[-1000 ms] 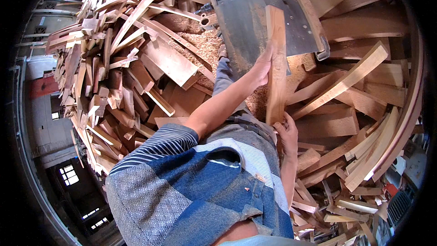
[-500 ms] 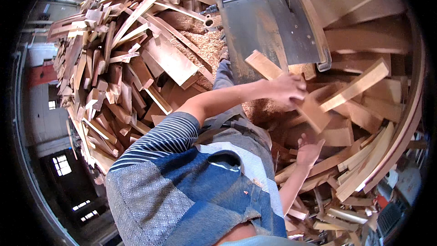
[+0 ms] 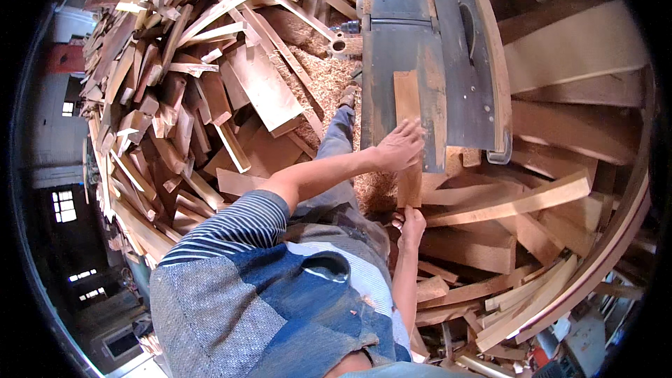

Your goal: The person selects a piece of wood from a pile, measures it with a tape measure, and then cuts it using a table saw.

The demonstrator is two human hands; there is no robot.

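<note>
A short wooden board lies lengthwise on the grey metal bed of a machine, its near end sticking out past the bed's edge. My left hand lies across the middle of the board, fingers bent over its top toward the right edge. The thumb is hidden. Below it, my right hand grips the board's near end, its fingers closed around the end. A narrow wooden fence strip runs along the bed just right of the board.
A large heap of offcuts fills the left side. Wood shavings cover the floor beside the machine. At the right, thick boards and a long stick are piled within a curved wooden rim.
The board, tilted in my left hand before, now lies straight on the machine bed. My right hand, open and apart before, has come up and closed on its near end.
</note>
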